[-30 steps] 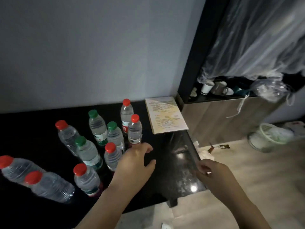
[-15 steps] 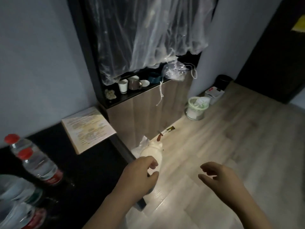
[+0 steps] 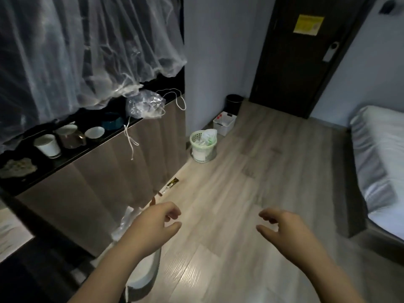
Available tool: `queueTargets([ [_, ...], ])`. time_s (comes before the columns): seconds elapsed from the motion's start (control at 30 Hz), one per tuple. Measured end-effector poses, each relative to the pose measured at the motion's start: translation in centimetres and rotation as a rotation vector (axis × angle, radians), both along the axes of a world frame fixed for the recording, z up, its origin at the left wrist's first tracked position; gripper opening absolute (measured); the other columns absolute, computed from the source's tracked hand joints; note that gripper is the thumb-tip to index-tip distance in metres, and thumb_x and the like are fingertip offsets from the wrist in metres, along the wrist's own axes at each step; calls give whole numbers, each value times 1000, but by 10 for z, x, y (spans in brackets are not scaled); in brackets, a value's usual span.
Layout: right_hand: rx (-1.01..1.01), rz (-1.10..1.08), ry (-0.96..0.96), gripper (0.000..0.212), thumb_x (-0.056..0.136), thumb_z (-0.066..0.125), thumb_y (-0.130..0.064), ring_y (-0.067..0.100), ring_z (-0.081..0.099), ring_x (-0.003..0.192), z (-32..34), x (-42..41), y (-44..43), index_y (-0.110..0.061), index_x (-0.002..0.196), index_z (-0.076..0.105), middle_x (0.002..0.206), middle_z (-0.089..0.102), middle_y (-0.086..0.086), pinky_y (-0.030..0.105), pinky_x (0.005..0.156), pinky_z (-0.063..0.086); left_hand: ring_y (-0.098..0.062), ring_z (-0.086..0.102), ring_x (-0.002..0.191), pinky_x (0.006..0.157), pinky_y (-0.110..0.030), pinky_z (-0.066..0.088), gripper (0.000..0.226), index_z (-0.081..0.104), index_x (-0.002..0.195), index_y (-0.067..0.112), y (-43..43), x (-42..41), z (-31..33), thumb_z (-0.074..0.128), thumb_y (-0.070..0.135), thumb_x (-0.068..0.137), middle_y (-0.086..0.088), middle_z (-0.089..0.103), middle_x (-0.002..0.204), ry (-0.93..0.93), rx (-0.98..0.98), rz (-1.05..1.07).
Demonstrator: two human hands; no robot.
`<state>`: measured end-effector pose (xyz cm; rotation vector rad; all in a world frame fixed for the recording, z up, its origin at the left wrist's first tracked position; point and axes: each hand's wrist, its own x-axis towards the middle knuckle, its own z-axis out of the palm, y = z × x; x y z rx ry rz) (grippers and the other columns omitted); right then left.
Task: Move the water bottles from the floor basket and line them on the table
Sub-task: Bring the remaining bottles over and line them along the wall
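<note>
At the near left, only a corner of the dark glossy surface (image 3: 26, 278) shows. Above it, thin crinkled plastic sheeting (image 3: 87, 51) hangs over a black shelf (image 3: 65, 158) that carries a white cup (image 3: 47, 145) and a shallow white bowl (image 3: 94, 132). Below them runs a wood-grain cabinet front (image 3: 109, 182). The left hand (image 3: 153, 226) hovers over the pale plank floor (image 3: 229, 193) with its fingers loosely curled, holding nothing. Its forearm partly hides a rounded white container (image 3: 144, 274). Far along the wall stand a round green lattice bin (image 3: 202, 147), a white rectangular basket (image 3: 225, 124) with red dots inside too small to make out, and a black bin (image 3: 234, 103). The right hand (image 3: 284, 228) is equally slack and empty, well apart from that basket. Beyond are a dark door (image 3: 295, 62) and a white-sheeted bed (image 3: 380, 160).
</note>
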<state>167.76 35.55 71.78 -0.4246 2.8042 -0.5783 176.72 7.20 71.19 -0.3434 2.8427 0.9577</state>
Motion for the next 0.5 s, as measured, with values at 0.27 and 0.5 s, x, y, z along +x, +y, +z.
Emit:
queueTargets([
  [0.27, -34, -97, 24, 35, 85, 64, -38, 3, 60, 102, -6, -152, -15, -27, 118, 63, 113, 65, -11, 17, 81, 43, 1, 60, 89, 81, -24, 50, 12, 62, 93, 33, -20, -183, -12, 62, 35, 81, 20, 64, 91, 44, 0, -95],
  [0.5, -78, -243, -68, 34, 84, 65, -35, 1, 59, 96, -1, -287, -32, -26, 116, 64, 106, 65, -13, 16, 84, 45, 1, 59, 85, 76, -20, 48, 8, 57, 87, 35, -38, -362, -4, 62, 35, 80, 17, 62, 87, 24, -10, -237],
])
